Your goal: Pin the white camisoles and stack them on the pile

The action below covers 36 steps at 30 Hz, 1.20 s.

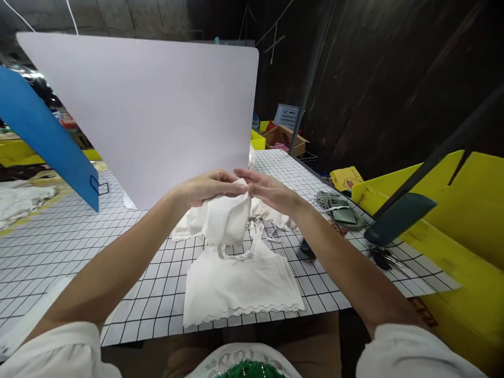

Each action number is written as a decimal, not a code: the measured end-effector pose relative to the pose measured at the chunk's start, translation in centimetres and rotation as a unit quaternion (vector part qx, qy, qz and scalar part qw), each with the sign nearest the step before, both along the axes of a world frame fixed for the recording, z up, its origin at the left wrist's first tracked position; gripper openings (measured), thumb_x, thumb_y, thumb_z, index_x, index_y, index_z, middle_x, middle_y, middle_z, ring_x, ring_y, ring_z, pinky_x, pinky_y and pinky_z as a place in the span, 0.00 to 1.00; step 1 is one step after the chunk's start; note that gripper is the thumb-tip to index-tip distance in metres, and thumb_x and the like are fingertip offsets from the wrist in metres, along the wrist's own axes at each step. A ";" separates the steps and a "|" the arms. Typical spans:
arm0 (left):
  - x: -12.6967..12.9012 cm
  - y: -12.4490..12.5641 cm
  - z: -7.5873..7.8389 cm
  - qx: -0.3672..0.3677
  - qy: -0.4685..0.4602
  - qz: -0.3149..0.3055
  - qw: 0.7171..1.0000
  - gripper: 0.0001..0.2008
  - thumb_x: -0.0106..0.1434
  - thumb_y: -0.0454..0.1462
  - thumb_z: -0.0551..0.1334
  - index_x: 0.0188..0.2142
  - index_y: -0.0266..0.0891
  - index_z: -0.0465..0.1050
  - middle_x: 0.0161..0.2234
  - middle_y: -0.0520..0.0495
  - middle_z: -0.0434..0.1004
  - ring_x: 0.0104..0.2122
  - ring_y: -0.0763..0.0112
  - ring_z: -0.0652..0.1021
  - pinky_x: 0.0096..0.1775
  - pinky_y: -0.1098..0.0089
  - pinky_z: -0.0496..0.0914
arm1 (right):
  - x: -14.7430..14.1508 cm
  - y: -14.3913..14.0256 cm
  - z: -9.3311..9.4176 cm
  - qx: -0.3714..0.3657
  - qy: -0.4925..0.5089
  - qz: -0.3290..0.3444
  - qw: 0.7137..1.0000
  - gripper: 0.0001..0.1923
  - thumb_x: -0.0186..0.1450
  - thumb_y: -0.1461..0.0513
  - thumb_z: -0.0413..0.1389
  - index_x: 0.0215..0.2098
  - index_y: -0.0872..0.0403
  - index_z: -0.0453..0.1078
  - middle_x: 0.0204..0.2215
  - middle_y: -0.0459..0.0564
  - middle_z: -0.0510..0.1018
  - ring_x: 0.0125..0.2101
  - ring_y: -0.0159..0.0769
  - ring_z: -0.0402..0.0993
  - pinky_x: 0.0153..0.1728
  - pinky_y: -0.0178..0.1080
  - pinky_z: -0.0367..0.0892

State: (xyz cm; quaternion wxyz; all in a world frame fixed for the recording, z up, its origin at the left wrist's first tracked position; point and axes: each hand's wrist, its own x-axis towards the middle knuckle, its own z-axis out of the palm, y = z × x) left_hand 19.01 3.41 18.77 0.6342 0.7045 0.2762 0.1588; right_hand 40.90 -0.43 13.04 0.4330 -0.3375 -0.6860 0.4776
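A white garment [227, 220] hangs in loose folds from my hands, above the table. My left hand [208, 186] is closed on its upper edge, thumb and fingers pinching the cloth. From the other side my right hand [273, 191] meets the same edge, its fingertips close against the cloth and fairly straight. Below, a flat pile of white camisoles [242, 286] with thin straps and a wavy hem lies near the table's front edge. More crumpled white cloth [270, 211] lies behind the held piece, partly hidden by my hands.
A white board [165, 115] stands upright behind the work, with a blue panel [47, 136] at left. On the right of the grid-patterned table [157, 304] are a dark green case [399, 218], scissors [388, 257] and green pouches [340, 210]. Yellow bins [472, 210] border the right side.
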 end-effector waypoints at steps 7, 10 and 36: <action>-3.5 0.6 1.9 0.026 0.042 0.050 0.998 0.14 0.52 0.43 0.75 0.28 0.34 0.79 0.22 0.49 0.75 0.19 0.75 0.73 0.20 0.77 0.68 | -1.1 2.1 0.9 -0.090 0.059 0.136 0.985 0.14 0.56 0.58 0.71 0.28 0.56 0.72 0.28 0.43 0.75 0.31 0.28 0.71 0.34 0.32 0.68; -4.4 0.5 1.9 0.044 0.051 0.057 0.996 0.15 0.52 0.44 0.75 0.25 0.35 0.77 0.21 0.50 0.73 0.18 0.76 0.72 0.18 0.77 0.66 | -1.2 1.8 0.9 -0.108 0.088 0.162 0.977 0.15 0.54 0.60 0.72 0.31 0.55 0.71 0.27 0.41 0.75 0.28 0.26 0.72 0.28 0.29 0.67; -12.1 2.5 0.4 0.158 0.061 0.122 0.978 0.17 0.55 0.50 0.72 0.28 0.37 0.81 0.24 0.47 0.79 0.23 0.71 0.76 0.23 0.76 0.70 | 5.6 1.0 3.3 -0.038 0.097 -0.078 0.992 0.18 0.45 0.51 0.75 0.26 0.52 0.78 0.26 0.47 0.79 0.32 0.36 0.75 0.35 0.38 0.70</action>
